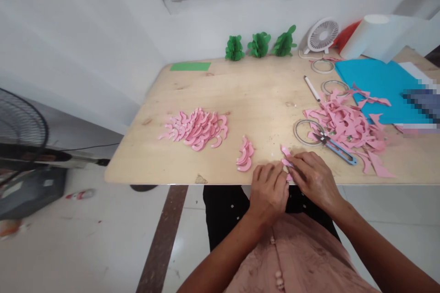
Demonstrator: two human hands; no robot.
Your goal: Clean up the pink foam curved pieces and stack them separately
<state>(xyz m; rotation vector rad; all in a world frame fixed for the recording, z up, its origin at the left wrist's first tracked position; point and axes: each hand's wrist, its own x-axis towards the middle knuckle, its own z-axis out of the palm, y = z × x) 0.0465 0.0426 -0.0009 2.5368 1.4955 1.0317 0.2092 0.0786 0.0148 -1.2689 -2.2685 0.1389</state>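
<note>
At the table's front edge both of my hands work close together on a small curved pink paper piece. My right hand pinches it between thumb and fingers. The fingers of my left hand are bent and pressed together against its left side, partly hiding it. Bits of pink paper show just above and below the fingertips. Left of my left hand lies a small stack of curved pink paper strips. Farther left is a larger pile of similar strips, many with pale ends.
Blue-handled thread snips lie beside a tape roll and pink scraps at right. A white marker, blue sheets and a small white fan are behind. Green paper shapes stand along the wall; a green strip lies left.
</note>
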